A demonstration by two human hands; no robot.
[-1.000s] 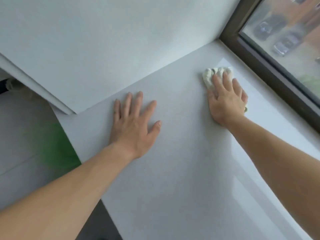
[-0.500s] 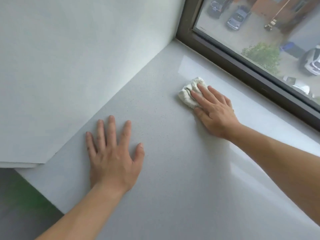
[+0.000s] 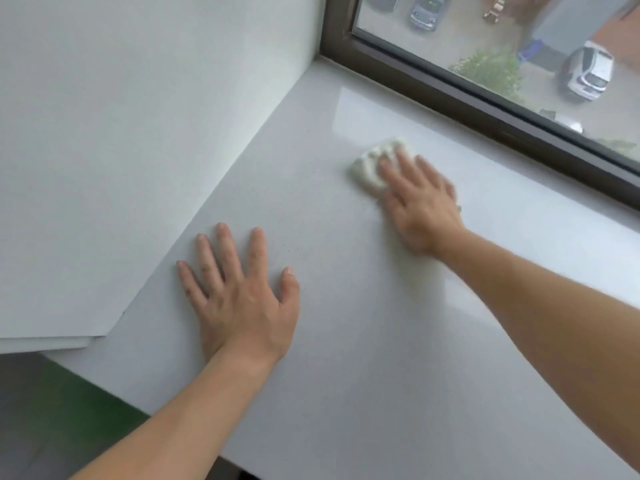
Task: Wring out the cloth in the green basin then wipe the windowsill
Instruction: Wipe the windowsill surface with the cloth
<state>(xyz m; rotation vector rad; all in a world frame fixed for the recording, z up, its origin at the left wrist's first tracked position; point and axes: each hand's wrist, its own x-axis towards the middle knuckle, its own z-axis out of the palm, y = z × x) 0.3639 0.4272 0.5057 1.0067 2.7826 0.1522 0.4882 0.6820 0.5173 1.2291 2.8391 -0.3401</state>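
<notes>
A small white cloth (image 3: 372, 168) lies bunched on the pale grey windowsill (image 3: 363, 341), a short way in front of the window frame. My right hand (image 3: 420, 206) presses flat on the cloth with straight fingers, covering its near part. My left hand (image 3: 242, 296) rests flat on the sill with fingers spread, close to the side wall and holding nothing. A blurred green patch, the green basin (image 3: 79, 403), shows below the sill's front-left edge.
A dark window frame (image 3: 485, 105) runs along the back of the sill, with glass above it. A white side wall (image 3: 138, 133) closes the sill on the left. The sill's front edge drops off at the lower left.
My right hand has slid the cloth along the sill to the right, away from the corner by the wall. The view has swung right; my left hand stays flat on the sill.
</notes>
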